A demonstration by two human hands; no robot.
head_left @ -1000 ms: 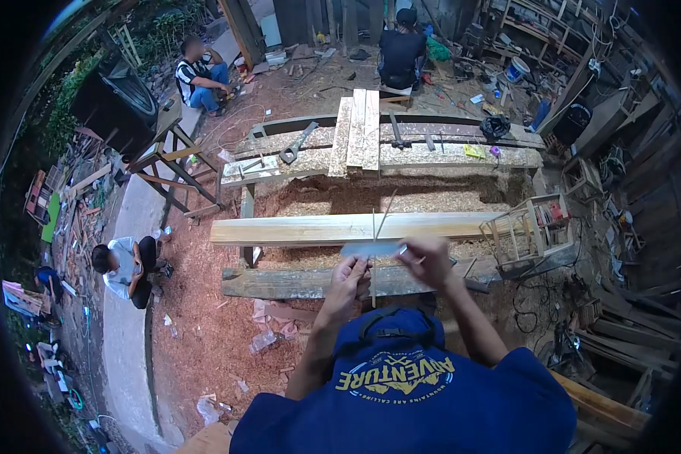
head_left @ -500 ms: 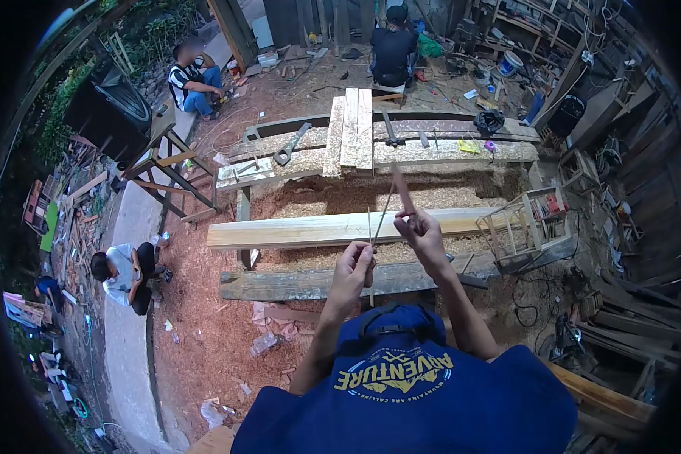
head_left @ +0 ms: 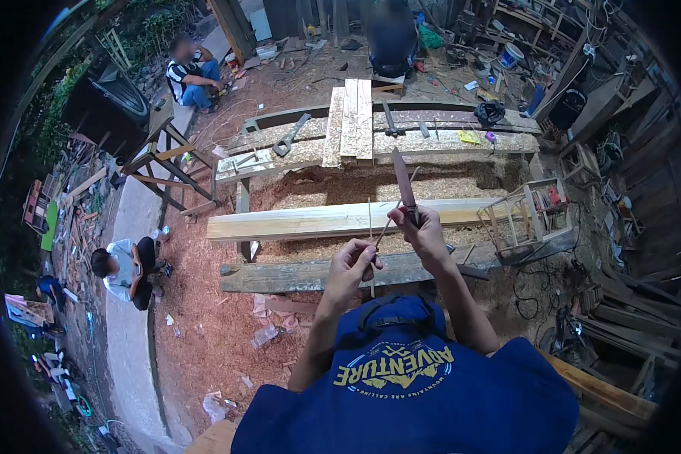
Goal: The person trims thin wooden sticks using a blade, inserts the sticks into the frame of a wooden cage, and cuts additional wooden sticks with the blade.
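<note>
In the middle of the view, my left hand point(head_left: 349, 271) pinches thin wooden sticks point(head_left: 371, 219), one nearly upright and one slanting to the right. To its right, my right hand point(head_left: 424, 236) is wrapped round the handle of a knife point(head_left: 404, 178), whose blade points up and away from me. The lower blade and handle lie close to the top of the slanting stick; whether they touch is unclear. Beyond both hands a long pale plank point(head_left: 295, 221) lies crosswise, and a weathered beam point(head_left: 303, 277) runs nearer to me.
Boards point(head_left: 349, 121) lie across the far bench with a hammer point(head_left: 390, 121) and a saw point(head_left: 291, 136). A wooden frame point(head_left: 530, 216) stands at the right. People sit at the left point(head_left: 129, 268), far left point(head_left: 195, 76) and far back point(head_left: 392, 45).
The knife was crosswise over the sticks one second ago; my right hand has since turned it to point away. My left hand still holds the sticks in nearly the same place.
</note>
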